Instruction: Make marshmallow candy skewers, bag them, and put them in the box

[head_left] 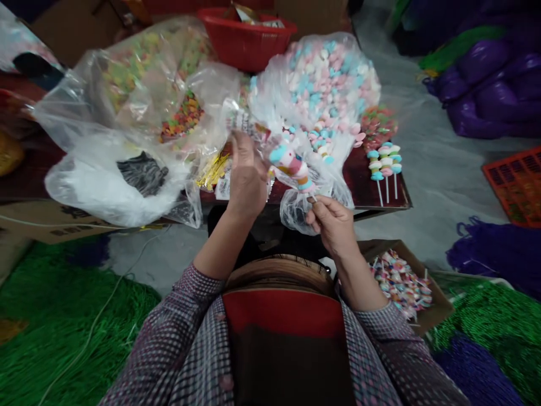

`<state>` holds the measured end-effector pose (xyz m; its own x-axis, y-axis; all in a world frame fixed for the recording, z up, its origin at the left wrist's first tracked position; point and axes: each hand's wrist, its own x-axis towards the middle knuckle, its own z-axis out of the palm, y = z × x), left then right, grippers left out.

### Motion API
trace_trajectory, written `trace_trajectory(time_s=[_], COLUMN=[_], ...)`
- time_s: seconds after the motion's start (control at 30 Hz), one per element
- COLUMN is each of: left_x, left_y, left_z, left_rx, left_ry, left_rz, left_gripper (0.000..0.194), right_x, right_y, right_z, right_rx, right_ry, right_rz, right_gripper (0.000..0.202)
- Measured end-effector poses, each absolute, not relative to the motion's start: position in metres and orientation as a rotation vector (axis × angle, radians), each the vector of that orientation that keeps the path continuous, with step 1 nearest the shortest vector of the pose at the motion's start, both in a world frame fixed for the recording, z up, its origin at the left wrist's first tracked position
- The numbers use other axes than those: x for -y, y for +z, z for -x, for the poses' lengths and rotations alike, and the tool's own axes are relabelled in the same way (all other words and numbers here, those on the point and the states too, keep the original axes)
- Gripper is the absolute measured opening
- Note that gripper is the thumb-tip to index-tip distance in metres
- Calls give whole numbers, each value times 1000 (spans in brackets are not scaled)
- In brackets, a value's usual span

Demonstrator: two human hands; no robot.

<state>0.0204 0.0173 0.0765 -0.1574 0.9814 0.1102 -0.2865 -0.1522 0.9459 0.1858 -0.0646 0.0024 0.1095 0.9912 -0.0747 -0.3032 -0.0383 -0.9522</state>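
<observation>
My right hand (pixel 333 223) is closed on the thin stick of a marshmallow skewer (pixel 293 164), which tilts up and to the left in pink, blue, white and orange pieces. Left of the skewer's top is my left hand (pixel 247 177), blurred, with fingers bent around a clear printed wrapper (pixel 239 115). How far the wrapper reaches over the skewer is hard to tell. Below the left hand lie gold twist ties (pixel 212 171) and a stack of printed wrappers (pixel 223 188). More marshmallow skewers (pixel 385 160) lie at the table's right end.
Large clear bags of gummy candies (pixel 137 70) and marshmallows (pixel 333 76) stand behind my hands, with a red basin (pixel 245 42) beyond. A plastic bag with dark contents (pixel 143 172) sits left. Wrapped candies fill a cardboard box (pixel 437 310) at lower right.
</observation>
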Motion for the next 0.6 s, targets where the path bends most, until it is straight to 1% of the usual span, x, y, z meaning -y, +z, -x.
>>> trace_trajectory(time_s=[0.1,0.17,0.27,0.37,0.47,0.6], left_x=[-1,6,7,1,-1,4], left_y=[84,85,82,78,76,72], left_z=[-31,-35,-34,-31,-30,-32], left_rx=[-787,-705,-750,-826,-844,-745], left_ry=[1474,1486,1493,1449,1379,1293], left_rz=[-929,-962,-1041,-1122,-1150,-1153], left_gripper=[79,71,56,46,42,39], right_x=[62,61,62,66,69,71], right_y=[3,4,5,6,5,5], right_z=[-174,-169,-165,-164,-162,-157], right_rx=[848,854,901,1006,1056,1048], right_ry=[1321,1345,1341,1243,1180,1208], right_rz=[1049,1039,1025,1065,1109,1065], right_gripper=[41,43,44,40,41,43])
